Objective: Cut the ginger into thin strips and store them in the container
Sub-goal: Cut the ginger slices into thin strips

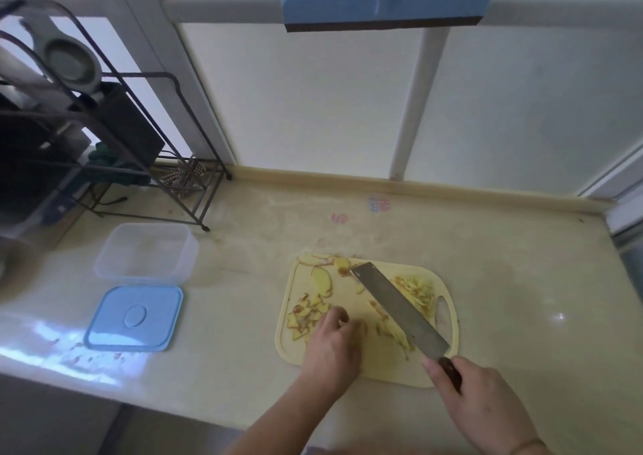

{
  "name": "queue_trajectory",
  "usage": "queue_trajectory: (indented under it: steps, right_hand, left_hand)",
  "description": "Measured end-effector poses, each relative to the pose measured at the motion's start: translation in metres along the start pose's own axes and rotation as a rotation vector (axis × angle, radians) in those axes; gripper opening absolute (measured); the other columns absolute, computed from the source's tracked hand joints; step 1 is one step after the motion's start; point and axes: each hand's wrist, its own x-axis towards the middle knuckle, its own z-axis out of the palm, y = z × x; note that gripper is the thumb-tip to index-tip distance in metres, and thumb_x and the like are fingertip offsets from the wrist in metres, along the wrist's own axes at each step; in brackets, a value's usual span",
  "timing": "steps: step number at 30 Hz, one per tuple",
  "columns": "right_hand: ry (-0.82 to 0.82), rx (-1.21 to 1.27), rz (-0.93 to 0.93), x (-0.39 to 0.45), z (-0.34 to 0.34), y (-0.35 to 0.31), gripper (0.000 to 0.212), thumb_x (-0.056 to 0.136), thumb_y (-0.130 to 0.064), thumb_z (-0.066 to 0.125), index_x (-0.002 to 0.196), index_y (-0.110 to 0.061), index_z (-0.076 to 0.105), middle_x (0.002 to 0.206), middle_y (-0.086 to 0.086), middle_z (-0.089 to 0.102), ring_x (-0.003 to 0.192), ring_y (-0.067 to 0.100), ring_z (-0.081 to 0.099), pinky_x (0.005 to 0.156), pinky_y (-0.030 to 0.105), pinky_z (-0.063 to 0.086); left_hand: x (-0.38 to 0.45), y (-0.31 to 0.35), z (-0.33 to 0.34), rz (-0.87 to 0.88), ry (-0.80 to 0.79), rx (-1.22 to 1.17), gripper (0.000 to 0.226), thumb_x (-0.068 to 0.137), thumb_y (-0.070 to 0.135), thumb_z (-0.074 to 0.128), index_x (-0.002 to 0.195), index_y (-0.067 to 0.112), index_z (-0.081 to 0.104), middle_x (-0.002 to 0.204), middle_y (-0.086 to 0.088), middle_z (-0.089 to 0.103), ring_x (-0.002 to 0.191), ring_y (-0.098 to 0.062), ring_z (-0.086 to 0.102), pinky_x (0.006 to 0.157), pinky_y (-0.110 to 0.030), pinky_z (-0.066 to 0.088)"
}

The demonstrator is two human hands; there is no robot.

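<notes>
A pale yellow cutting board point(382, 367) lies on the counter. Ginger slices point(322, 279) and peels point(306, 315) are scattered on its left part, and a heap of thin ginger strips point(419, 293) sits at its right, by the handle hole. My right hand point(483, 409) grips the dark handle of a cleaver point(400, 308), whose blade slants over the board. My left hand point(332, 346) rests on the board with its fingers curled over ginger pieces; what they hold is hidden. A clear plastic container point(146, 253) stands open to the left, its blue lid point(134, 319) lying in front of it.
A dark wire rack point(114, 134) with kitchen items stands at the back left. A blue squeegee point(386, 2) hangs on the window frame above. Small peel scraps point(87, 353) lie on the counter near the lid. The counter's front edge runs close to my arms.
</notes>
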Motion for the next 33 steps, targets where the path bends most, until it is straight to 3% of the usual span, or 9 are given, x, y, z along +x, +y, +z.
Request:
queue_trajectory:
  steps: [7, 10, 13, 17, 21, 25, 27, 30, 33]
  right_hand:
    - [0.023, 0.013, 0.001, 0.000, 0.002, 0.003, 0.068, 0.074, -0.082, 0.024, 0.066, -0.021, 0.051, 0.058, -0.002, 0.056, 0.063, 0.021, 0.059, 0.062, 0.037, 0.048]
    - [0.028, 0.019, -0.021, -0.001, 0.000, 0.001, 0.064, 0.079, -0.080, 0.028, 0.065, -0.021, 0.049, 0.054, -0.004, 0.051, 0.054, 0.013, 0.048, 0.059, 0.035, 0.047]
    - [0.040, 0.011, -0.048, 0.000, 0.001, 0.003, 0.086, 0.067, -0.096, 0.004, 0.063, -0.022, 0.048, 0.052, -0.004, 0.052, 0.049, 0.009, 0.047, 0.048, 0.025, 0.037]
    - [0.021, -0.001, -0.035, 0.002, 0.003, 0.006, 0.099, 0.055, -0.100, -0.010, 0.064, -0.022, 0.050, 0.052, -0.001, 0.055, 0.049, 0.009, 0.053, 0.044, 0.021, 0.035]
    - [0.018, -0.002, -0.046, 0.003, 0.004, 0.006, 0.095, 0.058, -0.099, -0.006, 0.063, -0.022, 0.049, 0.051, 0.000, 0.055, 0.049, 0.009, 0.054, 0.044, 0.022, 0.036]
    - [0.020, 0.010, -0.053, 0.002, 0.005, 0.006, 0.079, 0.076, -0.088, 0.012, 0.064, -0.020, 0.051, 0.053, 0.000, 0.056, 0.052, 0.011, 0.055, 0.050, 0.027, 0.044]
    - [0.016, 0.010, -0.042, 0.001, 0.004, 0.005, 0.073, 0.074, -0.083, 0.017, 0.066, -0.020, 0.054, 0.055, 0.000, 0.057, 0.056, 0.012, 0.057, 0.055, 0.029, 0.047]
    - [0.025, 0.022, -0.042, 0.000, 0.003, 0.005, 0.078, 0.076, -0.087, 0.013, 0.064, -0.020, 0.052, 0.052, 0.001, 0.056, 0.053, 0.012, 0.056, 0.049, 0.025, 0.043]
    - [0.026, 0.037, -0.042, -0.001, 0.003, 0.004, 0.085, 0.064, -0.094, 0.007, 0.060, -0.021, 0.050, 0.048, 0.001, 0.054, 0.048, 0.010, 0.055, 0.044, 0.022, 0.038]
  left_hand:
    - [0.005, 0.002, -0.013, -0.133, 0.035, -0.108, 0.033, 0.092, 0.014, 0.058, 0.123, 0.011, 0.068, 0.115, -0.004, 0.067, 0.101, -0.021, 0.065, 0.088, -0.028, 0.052]
    - [0.007, -0.002, -0.019, -0.232, 0.093, -0.175, 0.033, 0.092, 0.009, 0.058, 0.123, 0.012, 0.069, 0.110, -0.002, 0.070, 0.092, -0.014, 0.064, 0.081, -0.011, 0.046]
    - [0.006, -0.001, -0.021, -0.328, 0.115, -0.261, 0.031, 0.092, 0.008, 0.060, 0.120, 0.017, 0.070, 0.098, 0.010, 0.067, 0.079, -0.001, 0.059, 0.071, -0.001, 0.040]
    - [0.002, -0.001, -0.017, -0.289, 0.051, -0.232, 0.028, 0.091, 0.006, 0.062, 0.116, 0.017, 0.071, 0.095, 0.012, 0.063, 0.076, -0.001, 0.056, 0.072, -0.009, 0.043]
    - [0.001, -0.002, -0.016, -0.234, 0.056, -0.148, 0.022, 0.092, 0.012, 0.064, 0.112, 0.011, 0.072, 0.103, 0.001, 0.066, 0.085, -0.015, 0.060, 0.080, -0.028, 0.052]
    - [0.002, 0.001, -0.017, -0.233, 0.046, -0.152, 0.021, 0.094, 0.014, 0.061, 0.113, 0.012, 0.071, 0.105, 0.001, 0.067, 0.086, -0.012, 0.057, 0.080, -0.021, 0.048]
    - [0.004, 0.000, -0.020, -0.241, 0.040, -0.157, 0.021, 0.096, 0.015, 0.060, 0.114, 0.012, 0.071, 0.107, -0.001, 0.068, 0.086, -0.013, 0.059, 0.079, -0.021, 0.048]
    - [0.017, -0.006, -0.029, -0.223, 0.103, -0.095, 0.025, 0.092, 0.010, 0.062, 0.115, 0.009, 0.072, 0.112, -0.005, 0.068, 0.098, -0.023, 0.063, 0.084, -0.025, 0.047]
    - [0.046, -0.021, -0.042, -0.271, 0.199, 0.016, 0.034, 0.088, 0.012, 0.069, 0.121, 0.006, 0.068, 0.120, -0.010, 0.065, 0.111, -0.034, 0.058, 0.095, -0.033, 0.044]
